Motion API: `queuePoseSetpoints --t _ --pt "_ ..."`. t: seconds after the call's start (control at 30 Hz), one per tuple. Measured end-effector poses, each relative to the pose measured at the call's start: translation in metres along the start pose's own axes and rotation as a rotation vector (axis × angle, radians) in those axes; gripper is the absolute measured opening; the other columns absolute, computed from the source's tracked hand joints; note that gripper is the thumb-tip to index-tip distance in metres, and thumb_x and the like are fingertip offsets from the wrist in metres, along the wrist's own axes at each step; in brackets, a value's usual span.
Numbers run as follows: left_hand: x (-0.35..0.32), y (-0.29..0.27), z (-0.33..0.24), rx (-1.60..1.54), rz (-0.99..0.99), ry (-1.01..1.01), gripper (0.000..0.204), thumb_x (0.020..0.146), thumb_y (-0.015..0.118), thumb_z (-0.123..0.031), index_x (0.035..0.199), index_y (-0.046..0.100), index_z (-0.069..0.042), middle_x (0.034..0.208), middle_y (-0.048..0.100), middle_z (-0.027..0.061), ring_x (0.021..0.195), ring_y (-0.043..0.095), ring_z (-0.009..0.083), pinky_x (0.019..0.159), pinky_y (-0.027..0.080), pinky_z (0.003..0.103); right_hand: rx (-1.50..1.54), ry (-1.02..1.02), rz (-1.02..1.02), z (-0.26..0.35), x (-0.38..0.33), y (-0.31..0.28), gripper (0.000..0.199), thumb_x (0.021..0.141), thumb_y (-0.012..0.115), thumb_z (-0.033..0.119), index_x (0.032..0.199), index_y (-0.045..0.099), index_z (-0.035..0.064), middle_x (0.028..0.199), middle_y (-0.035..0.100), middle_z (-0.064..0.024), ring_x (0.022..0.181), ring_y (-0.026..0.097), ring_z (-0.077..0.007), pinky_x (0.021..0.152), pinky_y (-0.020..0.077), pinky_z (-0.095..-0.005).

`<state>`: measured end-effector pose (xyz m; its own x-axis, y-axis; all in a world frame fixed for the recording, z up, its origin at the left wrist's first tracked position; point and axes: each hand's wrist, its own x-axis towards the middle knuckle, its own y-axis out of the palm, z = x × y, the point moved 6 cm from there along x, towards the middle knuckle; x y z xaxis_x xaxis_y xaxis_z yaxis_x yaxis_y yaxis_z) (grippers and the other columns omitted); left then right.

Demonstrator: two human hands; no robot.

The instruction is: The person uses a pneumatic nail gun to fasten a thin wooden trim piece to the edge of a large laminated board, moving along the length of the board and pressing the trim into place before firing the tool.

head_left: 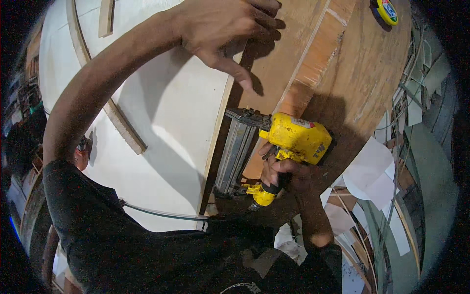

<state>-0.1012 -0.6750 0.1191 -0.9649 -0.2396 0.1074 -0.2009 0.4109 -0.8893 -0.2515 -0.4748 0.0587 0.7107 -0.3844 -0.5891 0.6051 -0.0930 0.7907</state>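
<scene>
My right hand [281, 171] is wrapped around the grip of a yellow nail gun [299, 138]. Its dark metal magazine [232, 157] lies alongside the edge of a large white panel [178, 105], with the nose pointing left. At the top, my left arm reaches across the panel to my left hand [227, 32], whose fingers and thumb are spread over the panel's edge and the brown wooden boards [274, 63]. Nothing shows in this hand. Whether its fingertips touch the wood I cannot tell.
A yellow tape measure [387, 12] sits on the wood at the far right. Thin wooden strips [122, 126] lie on the white panel. Paper or board scraps [372, 166] and long offcuts litter the floor at right. Part of another person's hand [82, 158] appears at the left.
</scene>
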Motion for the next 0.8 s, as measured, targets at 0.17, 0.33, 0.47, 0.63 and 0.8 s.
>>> queuePoseSetpoints --t 0.17,0.33,0.47,0.63,0.8 --pt "-0.005 0.008 -0.003 0.284 -0.075 0.009 0.049 0.089 0.042 -0.050 0.079 0.066 -0.008 0.097 0.063 0.0099 0.103 0.050 0.0280 0.098 0.028 0.051 0.049 -0.020 -0.147 -0.010 -0.009 -0.004 0.040 0.078 0.062 0.015 0.110 0.046 -0.0015 0.064 0.052 -0.0041 0.056 0.054 -0.0167 0.057 0.0464 -0.0309" --pt "-0.002 0.000 0.001 0.123 0.001 -0.075 0.048 0.093 0.037 -0.045 0.083 0.067 -0.010 0.100 0.063 0.0089 0.107 0.049 0.0274 0.098 0.028 0.051 0.071 -0.122 0.070 -0.008 -0.005 0.005 0.037 0.078 0.058 0.015 0.108 0.046 -0.0025 0.063 0.052 -0.0071 0.056 0.053 -0.0184 0.057 0.0458 -0.0319" --pt "-0.001 0.003 0.000 0.240 0.017 -0.090 0.039 0.084 0.053 -0.048 0.095 0.063 -0.012 0.108 0.059 0.0069 0.113 0.045 0.0255 0.101 0.024 0.049 0.044 -0.107 -0.037 -0.008 0.001 0.000 0.036 0.077 0.054 0.013 0.109 0.047 -0.0026 0.059 0.050 -0.0078 0.051 0.050 -0.0188 0.055 0.0454 -0.0322" --pt "-0.009 -0.005 0.005 0.203 0.107 -0.158 0.046 0.083 0.053 -0.050 0.106 0.062 -0.011 0.118 0.057 0.0092 0.125 0.040 0.0251 0.111 0.014 0.051 -0.077 -0.167 -0.141 0.010 0.007 0.008 0.039 0.073 0.050 0.008 0.109 0.048 -0.0054 0.057 0.049 -0.0081 0.046 0.046 -0.0182 0.053 0.0444 -0.0338" --pt "0.005 -0.013 0.008 0.164 0.212 -0.123 0.064 0.067 0.066 -0.056 0.109 0.061 -0.009 0.120 0.055 0.0120 0.123 0.042 0.0318 0.109 0.020 0.051 0.033 -0.153 -0.136 0.021 0.006 0.013 0.039 0.073 0.050 0.007 0.110 0.047 -0.0056 0.057 0.048 -0.0071 0.047 0.047 -0.0171 0.053 0.0440 -0.0326"
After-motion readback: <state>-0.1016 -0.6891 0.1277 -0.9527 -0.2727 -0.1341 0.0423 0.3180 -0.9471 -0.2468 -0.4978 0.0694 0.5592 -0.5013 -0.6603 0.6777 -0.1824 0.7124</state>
